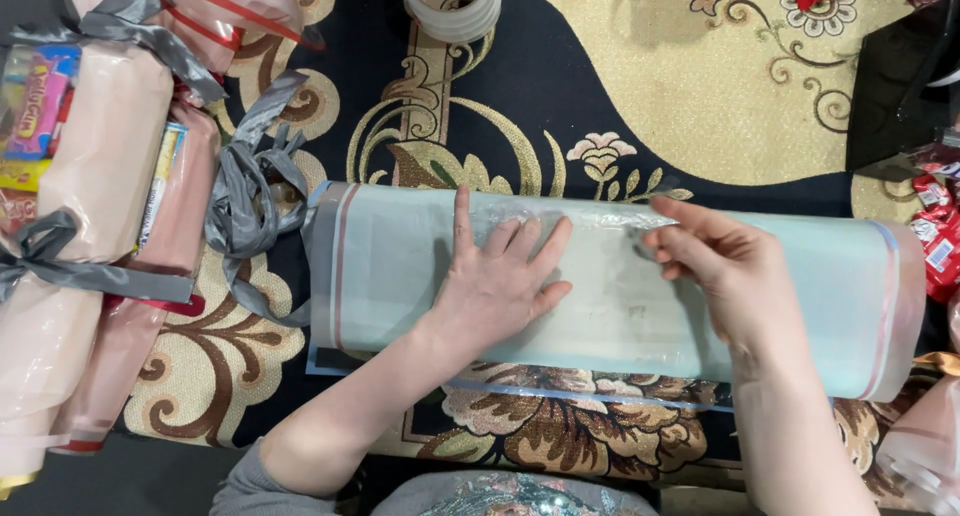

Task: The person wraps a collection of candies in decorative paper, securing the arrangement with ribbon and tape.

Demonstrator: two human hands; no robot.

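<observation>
Head view: both hands, left (497,281) flat, right (722,266) pinching, press apart on pale cellophane roll (400,266).

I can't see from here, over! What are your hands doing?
Left hand flat on pale wrapped roll. Right hand pinching its top seam. Grey ribbon lies beside, clear.

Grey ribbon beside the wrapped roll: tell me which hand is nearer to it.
Left. The left hand lies flat on the pale wrapped roll, toward the end beside the grey ribbon. The right hand pinches the wrap further along, away from the ribbon.
</observation>
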